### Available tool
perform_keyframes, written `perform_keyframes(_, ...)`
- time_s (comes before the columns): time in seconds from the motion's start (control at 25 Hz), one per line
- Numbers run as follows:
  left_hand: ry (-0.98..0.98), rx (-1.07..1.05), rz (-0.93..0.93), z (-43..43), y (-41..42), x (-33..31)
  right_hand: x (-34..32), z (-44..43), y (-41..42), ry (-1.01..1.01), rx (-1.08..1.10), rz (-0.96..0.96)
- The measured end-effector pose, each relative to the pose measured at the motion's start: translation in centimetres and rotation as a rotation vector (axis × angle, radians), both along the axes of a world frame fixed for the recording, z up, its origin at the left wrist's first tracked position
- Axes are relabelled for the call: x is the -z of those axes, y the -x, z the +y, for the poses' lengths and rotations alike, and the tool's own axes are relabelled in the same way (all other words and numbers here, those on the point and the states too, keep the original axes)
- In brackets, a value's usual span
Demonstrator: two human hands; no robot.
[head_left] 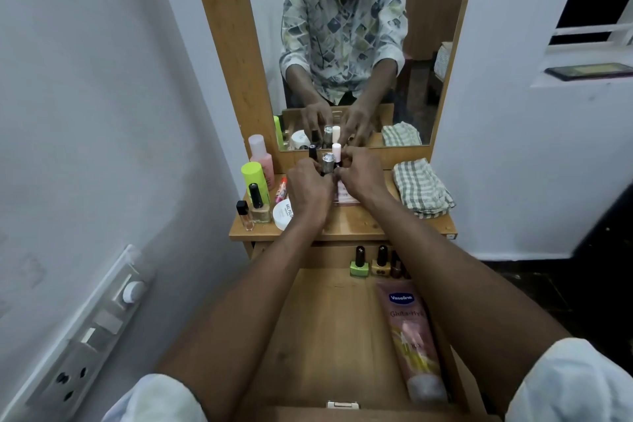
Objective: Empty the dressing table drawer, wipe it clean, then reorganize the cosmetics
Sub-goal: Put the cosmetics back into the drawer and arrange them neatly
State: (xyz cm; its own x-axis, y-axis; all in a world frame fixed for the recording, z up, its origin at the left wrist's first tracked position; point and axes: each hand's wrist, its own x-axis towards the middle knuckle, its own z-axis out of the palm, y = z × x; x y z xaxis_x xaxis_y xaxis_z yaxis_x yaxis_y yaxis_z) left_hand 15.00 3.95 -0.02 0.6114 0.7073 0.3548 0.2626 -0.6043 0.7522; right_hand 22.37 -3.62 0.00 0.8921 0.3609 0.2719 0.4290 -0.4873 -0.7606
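Together, left grip [310, 183] and right grip [359, 178] curl tight around clustered nail polish bottles [327, 163].

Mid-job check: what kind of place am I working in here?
Most likely a bedroom or dressing corner in a home. A wooden dressing table stands against the wall with a mirror, cosmetic bottles sit on top, and its open drawer holds nail polishes and a Vaseline tube.
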Motion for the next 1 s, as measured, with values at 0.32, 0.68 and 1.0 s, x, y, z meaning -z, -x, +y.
perform_keyframes(0.32, 0.185, 0.151, -0.075, -0.7, 3.7, -1.5, -2.3, -3.1, 2.5, -0.126, -0.036, 0.053)
perform_keyframes(0.68, 0.984, 0.624, 0.146, -1.2, 13.1, 2.2, -0.4, -10.8, 10.4, -0.148, -0.185, 0.398)
perform_keyframes(1.0, 1.207, 0.499, 0.066, -0.9, 14.1, 4.3, 3.0, -11.0, 12.8, -0.248, -0.165, 0.533)
